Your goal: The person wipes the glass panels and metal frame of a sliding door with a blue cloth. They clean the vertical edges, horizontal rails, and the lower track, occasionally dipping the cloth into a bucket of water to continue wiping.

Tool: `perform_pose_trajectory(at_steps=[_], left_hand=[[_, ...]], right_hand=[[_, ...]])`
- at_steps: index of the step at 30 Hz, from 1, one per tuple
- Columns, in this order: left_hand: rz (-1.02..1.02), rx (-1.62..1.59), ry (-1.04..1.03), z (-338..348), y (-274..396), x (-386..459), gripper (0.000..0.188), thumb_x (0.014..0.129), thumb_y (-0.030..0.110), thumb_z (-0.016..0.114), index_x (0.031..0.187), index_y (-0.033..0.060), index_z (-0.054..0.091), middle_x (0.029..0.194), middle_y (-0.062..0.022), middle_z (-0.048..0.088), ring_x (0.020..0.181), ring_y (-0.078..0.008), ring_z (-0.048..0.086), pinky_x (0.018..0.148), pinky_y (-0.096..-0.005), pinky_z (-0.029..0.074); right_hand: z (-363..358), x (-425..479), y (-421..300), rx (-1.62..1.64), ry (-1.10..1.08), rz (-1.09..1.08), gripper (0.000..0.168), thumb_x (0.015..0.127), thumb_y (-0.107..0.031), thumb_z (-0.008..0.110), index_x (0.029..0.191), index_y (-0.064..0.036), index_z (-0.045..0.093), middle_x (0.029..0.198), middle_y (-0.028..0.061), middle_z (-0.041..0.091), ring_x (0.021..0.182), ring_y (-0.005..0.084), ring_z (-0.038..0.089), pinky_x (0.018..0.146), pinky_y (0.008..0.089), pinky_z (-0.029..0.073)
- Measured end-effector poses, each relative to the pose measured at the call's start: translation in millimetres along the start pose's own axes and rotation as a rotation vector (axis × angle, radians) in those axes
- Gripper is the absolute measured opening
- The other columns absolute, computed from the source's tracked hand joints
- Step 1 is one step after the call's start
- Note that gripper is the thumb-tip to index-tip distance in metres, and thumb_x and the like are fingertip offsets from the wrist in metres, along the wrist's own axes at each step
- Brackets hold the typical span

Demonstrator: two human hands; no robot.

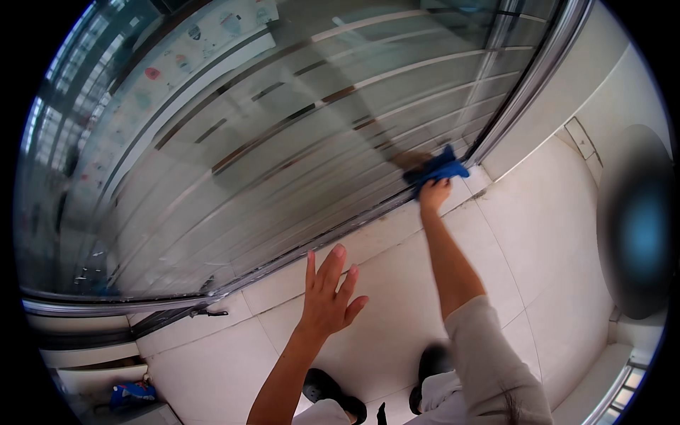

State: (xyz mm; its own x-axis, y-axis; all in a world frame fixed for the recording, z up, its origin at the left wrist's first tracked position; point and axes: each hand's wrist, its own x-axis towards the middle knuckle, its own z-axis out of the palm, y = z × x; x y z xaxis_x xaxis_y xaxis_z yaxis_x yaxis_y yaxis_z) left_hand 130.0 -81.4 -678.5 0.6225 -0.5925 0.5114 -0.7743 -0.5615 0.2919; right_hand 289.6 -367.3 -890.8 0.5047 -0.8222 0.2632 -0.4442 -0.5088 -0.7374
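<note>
My right hand (435, 195) is closed on a blue cloth (443, 166), which it holds against the lower right corner of a large glass door panel (297, 159), close to the metal frame. A reflection of the hand and cloth shows in the glass. My left hand (332, 292) holds nothing; its fingers are spread in front of the lower edge of the glass, and whether they touch it cannot be told.
Pale floor tiles (372, 319) lie under my black shoes (321, 385). A metal track (340, 239) runs along the glass. At the lower left, a blue item (133, 394) sits by pale shelves. A blurred dark round object (637, 223) is at the far right.
</note>
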Motion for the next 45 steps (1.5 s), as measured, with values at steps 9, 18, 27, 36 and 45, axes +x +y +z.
perform_pose_trajectory(at_steps=[9, 18, 27, 36, 45], left_hand=[[0.112, -0.021, -0.068, 23.0, 17.6, 22.5, 0.055, 0.093, 0.039, 0.046, 0.137, 0.0087, 0.032, 0.142, -0.0229, 0.029, 0.125, -0.0364, 0.041, 0.105, -0.0624, 0.017], [0.084, 0.009, -0.221, -1.2, 10.4, -13.9, 0.066, 0.084, 0.034, 0.059, 0.14, 0.0174, 0.028, 0.144, -0.0147, 0.028, 0.121, -0.0277, 0.046, 0.109, -0.055, 0.017], [0.023, -0.038, -0.132, 0.8, 7.0, -13.7, 0.065, 0.086, 0.031, 0.058, 0.14, 0.0113, 0.028, 0.145, -0.0196, 0.026, 0.118, -0.0314, 0.049, 0.108, -0.0534, 0.019], [0.22, -0.09, -0.205, 17.8, 37.3, 15.0, 0.057, 0.084, 0.034, 0.06, 0.133, 0.0134, 0.038, 0.141, -0.0168, 0.033, 0.12, -0.0293, 0.047, 0.108, -0.054, 0.019], [0.106, -0.047, -0.29, 5.5, 31.1, -11.8, 0.064, 0.082, 0.032, 0.063, 0.137, 0.0157, 0.034, 0.144, -0.0135, 0.03, 0.113, -0.0254, 0.052, 0.109, -0.0529, 0.018]], right_hand=[[-32.9, -197.3, -83.2, 0.154, -0.48, -0.047, 0.052, 0.083, -0.019, 0.054, 0.125, 0.009, 0.041, 0.121, 0.0343, 0.04, 0.11, 0.0469, 0.043, 0.096, 0.0456, 0.037], [-58.2, -35.3, -33.5, 0.266, -0.228, -0.03, 0.06, 0.082, -0.032, 0.057, 0.119, 0.013, 0.044, 0.13, 0.0322, 0.036, 0.122, 0.0432, 0.036, 0.103, 0.043, 0.03], [-44.8, -79.4, -27.8, -0.333, -0.474, -0.387, 0.051, 0.081, -0.02, 0.055, 0.121, 0.01, 0.046, 0.135, 0.027, 0.037, 0.109, 0.035, 0.047, 0.094, 0.0405, 0.041], [-84.0, -112.0, -54.9, 0.24, -1.124, -0.416, 0.046, 0.076, -0.027, 0.055, 0.117, -0.005, 0.054, 0.116, 0.0195, 0.057, 0.105, 0.0366, 0.054, 0.091, 0.0426, 0.044], [-82.5, 56.4, 3.1, 0.178, -0.228, -0.273, 0.04, 0.076, -0.016, 0.053, 0.114, -0.006, 0.06, 0.116, 0.0267, 0.056, 0.11, 0.0411, 0.052, 0.095, 0.0429, 0.041]])
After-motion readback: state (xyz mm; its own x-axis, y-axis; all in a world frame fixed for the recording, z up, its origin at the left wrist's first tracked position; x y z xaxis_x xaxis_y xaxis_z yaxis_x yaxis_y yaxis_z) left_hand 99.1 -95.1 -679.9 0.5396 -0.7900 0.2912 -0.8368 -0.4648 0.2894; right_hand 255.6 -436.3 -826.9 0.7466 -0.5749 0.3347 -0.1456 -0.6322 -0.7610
